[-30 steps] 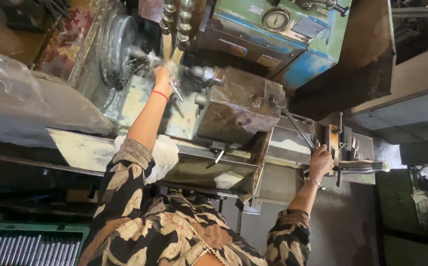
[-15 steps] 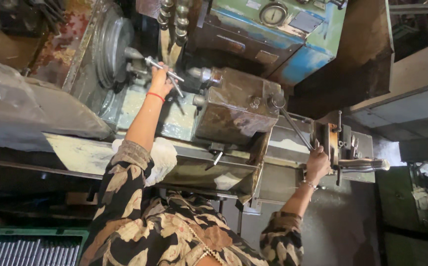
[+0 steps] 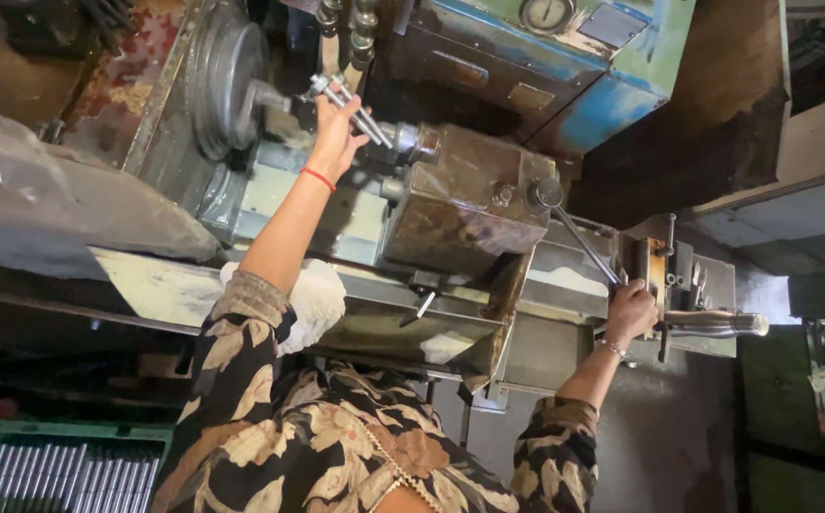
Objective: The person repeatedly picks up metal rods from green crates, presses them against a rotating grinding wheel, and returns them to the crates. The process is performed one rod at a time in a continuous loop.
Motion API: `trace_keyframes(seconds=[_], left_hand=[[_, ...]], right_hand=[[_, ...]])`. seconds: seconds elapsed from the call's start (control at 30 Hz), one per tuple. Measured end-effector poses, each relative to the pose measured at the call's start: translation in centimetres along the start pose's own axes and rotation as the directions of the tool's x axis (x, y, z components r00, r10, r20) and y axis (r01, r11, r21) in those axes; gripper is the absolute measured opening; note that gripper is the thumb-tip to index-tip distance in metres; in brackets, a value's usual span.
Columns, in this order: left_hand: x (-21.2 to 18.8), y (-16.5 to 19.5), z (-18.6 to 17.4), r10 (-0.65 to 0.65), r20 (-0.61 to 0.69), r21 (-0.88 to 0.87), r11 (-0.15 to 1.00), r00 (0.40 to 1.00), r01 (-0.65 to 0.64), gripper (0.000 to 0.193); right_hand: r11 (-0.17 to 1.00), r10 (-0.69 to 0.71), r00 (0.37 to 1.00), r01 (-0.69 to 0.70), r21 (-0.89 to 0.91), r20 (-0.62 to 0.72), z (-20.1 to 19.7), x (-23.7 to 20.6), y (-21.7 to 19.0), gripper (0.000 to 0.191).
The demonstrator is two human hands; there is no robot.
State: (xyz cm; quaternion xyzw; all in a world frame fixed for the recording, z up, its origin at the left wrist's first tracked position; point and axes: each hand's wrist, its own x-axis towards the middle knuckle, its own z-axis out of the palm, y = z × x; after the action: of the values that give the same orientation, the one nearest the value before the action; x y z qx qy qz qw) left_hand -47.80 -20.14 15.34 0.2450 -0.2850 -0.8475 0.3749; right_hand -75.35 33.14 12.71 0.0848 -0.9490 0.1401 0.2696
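Left hand (image 3: 334,133) clenched on metal rod (image 3: 350,106) held just beside lathe chuck (image 3: 225,85), right hand (image 3: 629,312) closed around long lever handle (image 3: 583,237) at machine's right end, green crate (image 3: 51,465) of metal rods at lower left.

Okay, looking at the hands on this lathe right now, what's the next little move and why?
Probably ease the metal rod in the left hand toward the chuck, since its tip sits just beside it. The right hand already grips the long lever.
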Motion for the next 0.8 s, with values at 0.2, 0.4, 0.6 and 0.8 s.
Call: trace_keyframes(seconds=[0.2, 0.4, 0.6, 0.8], left_hand=[[1.0, -0.8, -1.9, -0.091, -0.115, -0.082, 0.993, 0.989, 0.082, 0.052], [2.6, -0.5, -3.0, -0.082, -0.199, -0.084, 0.994, 0.977, 0.066, 0.05], [4.3, -0.3, -2.0, 0.013, -0.297, -0.102, 0.994, 0.955, -0.045, 0.053], [4.6, 0.2, -2.5, 0.067, -0.321, -0.216, 0.966, 0.945, -0.142, 0.061]], right_hand=[[0.999, 0.035, 0.999, -0.035, -0.007, 0.008, 0.5, 0.2, 0.1, 0.056], [0.994, -0.108, 0.992, 0.108, -0.011, -0.057, 1.2, 1.5, -0.7, 0.052], [0.998, -0.056, 0.998, 0.056, 0.005, -0.001, 1.9, 2.6, -1.6, 0.053], [0.998, -0.062, 0.998, 0.062, 0.027, -0.014, 1.6, 2.9, -1.8, 0.052]])
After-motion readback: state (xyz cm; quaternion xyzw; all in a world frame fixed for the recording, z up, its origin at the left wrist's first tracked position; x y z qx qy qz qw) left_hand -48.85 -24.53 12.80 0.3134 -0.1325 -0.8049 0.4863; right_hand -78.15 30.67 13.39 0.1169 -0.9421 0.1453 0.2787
